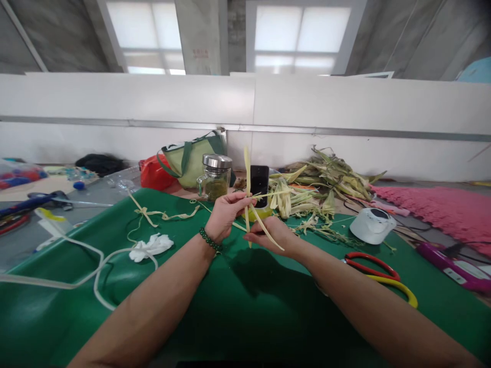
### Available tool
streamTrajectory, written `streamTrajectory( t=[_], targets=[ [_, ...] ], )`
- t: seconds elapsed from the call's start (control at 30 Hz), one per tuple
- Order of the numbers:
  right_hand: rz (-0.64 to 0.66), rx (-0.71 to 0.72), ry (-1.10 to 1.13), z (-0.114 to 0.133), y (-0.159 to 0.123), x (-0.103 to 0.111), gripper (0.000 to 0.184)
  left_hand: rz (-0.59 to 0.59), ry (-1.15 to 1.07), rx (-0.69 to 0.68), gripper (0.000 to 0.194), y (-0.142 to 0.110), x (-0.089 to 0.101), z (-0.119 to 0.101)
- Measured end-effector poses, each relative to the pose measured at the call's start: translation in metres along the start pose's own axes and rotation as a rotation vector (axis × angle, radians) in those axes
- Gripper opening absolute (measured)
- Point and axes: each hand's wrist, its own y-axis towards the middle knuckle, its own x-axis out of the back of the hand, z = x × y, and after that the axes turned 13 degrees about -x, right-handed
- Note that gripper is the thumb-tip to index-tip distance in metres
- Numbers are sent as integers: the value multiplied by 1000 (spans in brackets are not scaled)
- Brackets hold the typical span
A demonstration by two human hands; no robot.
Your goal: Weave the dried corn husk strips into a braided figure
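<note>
Pale corn husk strips (pixel 247 174) cross one another above the mat, one standing upright and others reaching right and down. At their crossing, my left hand (pixel 226 212) pinches them between thumb and fingers; a green bead bracelet circles its wrist. Lower and to the right, my right hand (pixel 274 235) has its fingers closed at the lower end of the strips, partly behind a slanting one. Behind the strips a dark phone (pixel 259 185) leans upright in a yellow holder. A heap of corn husks (pixel 326 176) lies beyond my right hand.
On the green mat (pixel 215 322) lie crumpled white tissue (pixel 151 247), white tubing (pixel 86 278), a knotted husk piece (pixel 144 210) and red-and-yellow-handled scissors (pixel 378 271). A glass jar (pixel 217 179), green bag (pixel 192 161), white device (pixel 373 226) and purple tool (pixel 454 266) stand around.
</note>
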Motion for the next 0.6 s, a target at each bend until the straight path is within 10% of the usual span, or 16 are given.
streamTrajectory(
  t=[0.23, 0.6],
  targets=[
    [132, 27, 106, -5, 4, 22, 12, 45, 118, -196, 33, -1, 1, 0],
    [-123, -178, 731, 7, 5, 23, 35, 122, 107, -186, 34, -2, -1, 3]
  ],
)
